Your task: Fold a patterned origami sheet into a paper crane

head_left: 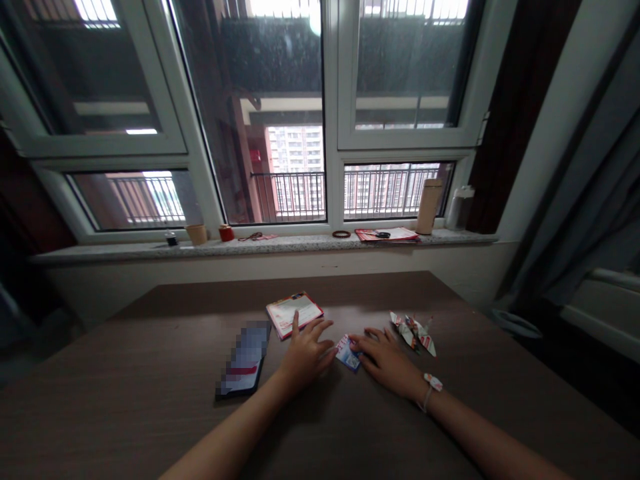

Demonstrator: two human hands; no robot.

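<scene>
A small piece of folded printed paper (349, 355), blue and white with some red, lies on the brown table between my two hands. My left hand (306, 350) is open just left of it, fingers spread, with the thumb side close to the paper's left edge. On the paper's right side, my right hand (387, 360) holds it against the table with its fingertips. Behind my left hand is a stack of printed sheets (287, 313) with red edges. To the right of my right hand sit folded paper shapes (414, 332) with red and white print.
A phone (245, 360) lies left of my left hand on the table (125, 387). Along the windowsill stand a paper cup (197, 234), a red spool-like item (226, 233), scissors (251, 237), a tape roll (341, 234), more sheets (400, 234) and a beige bottle (429, 207).
</scene>
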